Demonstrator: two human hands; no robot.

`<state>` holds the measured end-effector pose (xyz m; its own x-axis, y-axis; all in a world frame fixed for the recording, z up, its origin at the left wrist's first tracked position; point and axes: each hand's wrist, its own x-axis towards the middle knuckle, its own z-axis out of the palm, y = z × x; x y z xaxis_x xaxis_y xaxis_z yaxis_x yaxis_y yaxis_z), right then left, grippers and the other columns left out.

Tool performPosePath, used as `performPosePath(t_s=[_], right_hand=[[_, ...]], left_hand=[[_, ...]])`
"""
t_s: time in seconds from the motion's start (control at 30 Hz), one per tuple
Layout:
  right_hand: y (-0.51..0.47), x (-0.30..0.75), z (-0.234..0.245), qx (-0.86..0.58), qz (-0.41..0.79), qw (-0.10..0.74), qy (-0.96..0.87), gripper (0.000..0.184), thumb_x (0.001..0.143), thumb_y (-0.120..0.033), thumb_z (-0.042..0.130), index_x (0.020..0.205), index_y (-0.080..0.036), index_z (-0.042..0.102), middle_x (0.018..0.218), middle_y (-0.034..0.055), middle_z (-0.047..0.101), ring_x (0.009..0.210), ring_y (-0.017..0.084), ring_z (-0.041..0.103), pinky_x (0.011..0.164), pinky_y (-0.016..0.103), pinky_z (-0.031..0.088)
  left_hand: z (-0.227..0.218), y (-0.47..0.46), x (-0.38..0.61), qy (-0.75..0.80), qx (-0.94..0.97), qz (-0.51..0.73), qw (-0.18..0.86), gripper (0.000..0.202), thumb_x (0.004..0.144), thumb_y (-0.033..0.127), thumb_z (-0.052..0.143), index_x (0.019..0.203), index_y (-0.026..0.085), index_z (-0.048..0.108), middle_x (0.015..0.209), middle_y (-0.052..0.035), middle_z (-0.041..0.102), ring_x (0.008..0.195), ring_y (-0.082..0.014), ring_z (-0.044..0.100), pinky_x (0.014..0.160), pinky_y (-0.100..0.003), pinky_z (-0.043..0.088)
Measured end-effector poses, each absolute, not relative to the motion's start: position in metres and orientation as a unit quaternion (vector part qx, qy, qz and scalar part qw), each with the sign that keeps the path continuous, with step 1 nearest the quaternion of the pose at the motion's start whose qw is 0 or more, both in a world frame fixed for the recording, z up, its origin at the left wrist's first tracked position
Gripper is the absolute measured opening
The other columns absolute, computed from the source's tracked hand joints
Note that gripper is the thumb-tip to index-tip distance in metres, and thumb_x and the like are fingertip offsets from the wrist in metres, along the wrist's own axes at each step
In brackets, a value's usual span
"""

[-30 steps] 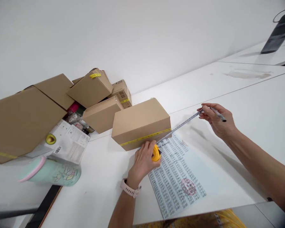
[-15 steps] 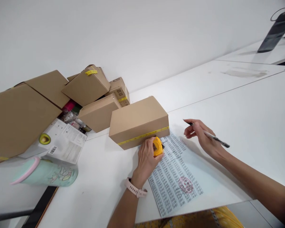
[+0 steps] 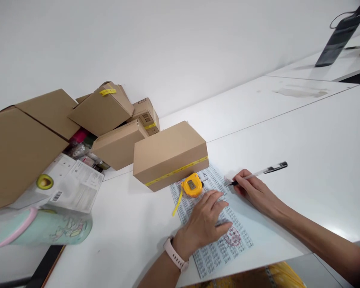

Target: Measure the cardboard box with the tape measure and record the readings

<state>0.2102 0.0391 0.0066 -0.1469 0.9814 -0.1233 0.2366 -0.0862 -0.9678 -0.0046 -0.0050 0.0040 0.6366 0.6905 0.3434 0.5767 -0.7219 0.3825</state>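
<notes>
My left hand [image 3: 204, 224] lies flat with fingers spread on a printed sheet [image 3: 243, 236] bearing a red stamp. Just above its fingertips a yellow tape measure [image 3: 192, 185] rests on the sheet, let go, its yellow strap trailing to the left. It sits against the front of a cardboard box [image 3: 169, 154] with a yellow tape band. My right hand [image 3: 255, 191] pinches a pen [image 3: 262, 172], whose tip touches the sheet's upper right part. A pale wristwatch [image 3: 176, 259] is on my left wrist.
Several more cardboard boxes [image 3: 103, 108] are piled at the back left by the wall. A white product box [image 3: 67, 186] and a mint bottle with a pink band [image 3: 46, 230] lie at the left. A dark stand [image 3: 337, 38] rises on the far right table.
The tape, stretched between both hands a second ago, has retracted. My left hand released the tape measure and flattened on the sheet. My right hand brought the pen down to the paper.
</notes>
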Motion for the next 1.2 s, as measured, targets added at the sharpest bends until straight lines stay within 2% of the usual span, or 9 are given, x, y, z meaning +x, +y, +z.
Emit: performPosePath(t_s=[0.07, 0.17, 0.3, 0.33, 0.4, 0.5, 0.7, 1.2], right_hand=[[0.039, 0.211, 0.006, -0.554, 0.475, 0.375, -0.572, 0.047, 0.095, -0.059, 0.04, 0.068, -0.022, 0.05, 0.065, -0.0015, 0.052, 0.058, 0.014, 0.045, 0.06, 0.03, 0.04], [0.041, 0.212, -0.001, -0.538, 0.463, 0.399, -0.58, 0.045, 0.095, -0.059, 0.041, 0.072, -0.022, 0.054, 0.074, 0.0004, 0.056, 0.064, 0.015, 0.051, 0.067, 0.031, 0.045], [0.044, 0.213, -0.011, -0.471, 0.496, 0.421, -0.596, 0.036, 0.086, -0.057, 0.061, 0.088, -0.021, 0.062, 0.098, 0.0059, 0.061, 0.079, 0.018, 0.06, 0.072, 0.033, 0.051], [0.044, 0.213, -0.012, -0.473, 0.495, 0.42, -0.596, 0.036, 0.084, -0.056, 0.064, 0.089, -0.021, 0.061, 0.094, 0.0055, 0.062, 0.077, 0.018, 0.06, 0.069, 0.033, 0.051], [0.043, 0.213, -0.012, -0.496, 0.482, 0.405, -0.598, 0.034, 0.085, -0.055, 0.063, 0.083, -0.022, 0.055, 0.074, 0.001, 0.06, 0.063, 0.015, 0.054, 0.058, 0.029, 0.045], [0.042, 0.213, -0.009, -0.522, 0.448, 0.372, -0.623, 0.036, 0.088, -0.052, 0.058, 0.072, -0.023, 0.045, 0.055, -0.0057, 0.043, 0.05, 0.011, 0.036, 0.047, 0.026, 0.03], [0.043, 0.214, -0.01, -0.521, 0.417, 0.352, -0.656, 0.033, 0.088, -0.048, 0.055, 0.07, -0.023, 0.041, 0.057, -0.0066, 0.035, 0.052, 0.011, 0.03, 0.047, 0.025, 0.025], [0.04, 0.213, -0.013, -0.523, 0.417, 0.345, -0.659, 0.036, 0.088, -0.052, 0.055, 0.07, -0.023, 0.043, 0.057, -0.0066, 0.034, 0.051, 0.011, 0.029, 0.046, 0.025, 0.024]], left_hand=[[0.002, -0.008, -0.003, 0.383, 0.893, 0.182, 0.152, 0.054, 0.079, 0.036, 0.074, 0.125, 0.013, 0.056, 0.143, -0.0192, 0.048, 0.139, -0.033, 0.038, 0.114, -0.049, 0.036], [0.001, -0.008, -0.005, 0.409, 0.886, 0.134, 0.172, 0.062, 0.081, 0.045, 0.073, 0.134, 0.019, 0.054, 0.152, -0.0181, 0.038, 0.144, -0.0341, 0.029, 0.116, -0.053, 0.031], [0.002, -0.007, -0.008, 0.411, 0.883, 0.12, 0.192, 0.062, 0.084, 0.047, 0.07, 0.139, 0.027, 0.051, 0.157, -0.0144, 0.032, 0.147, -0.0327, 0.024, 0.117, -0.054, 0.029], [0.003, -0.007, -0.008, 0.412, 0.882, 0.117, 0.197, 0.063, 0.084, 0.047, 0.07, 0.14, 0.027, 0.05, 0.158, -0.0139, 0.031, 0.148, -0.0327, 0.022, 0.117, -0.054, 0.028], [0.003, -0.007, -0.008, 0.414, 0.879, 0.116, 0.204, 0.063, 0.084, 0.046, 0.069, 0.141, 0.028, 0.049, 0.159, -0.0133, 0.029, 0.148, -0.0325, 0.021, 0.117, -0.054, 0.027], [0.003, -0.007, -0.008, 0.416, 0.878, 0.118, 0.208, 0.062, 0.084, 0.047, 0.069, 0.141, 0.029, 0.049, 0.159, -0.0131, 0.028, 0.149, -0.032, 0.02, 0.118, -0.054, 0.026], [0.002, -0.008, -0.008, 0.421, 0.874, 0.119, 0.212, 0.06, 0.084, 0.046, 0.069, 0.139, 0.028, 0.052, 0.158, -0.0136, 0.03, 0.148, -0.0318, 0.021, 0.117, -0.053, 0.027], [-0.001, -0.007, -0.009, 0.41, 0.877, 0.135, 0.209, 0.06, 0.085, 0.047, 0.068, 0.139, 0.028, 0.051, 0.158, -0.013, 0.031, 0.148, -0.0332, 0.022, 0.116, -0.055, 0.028]])
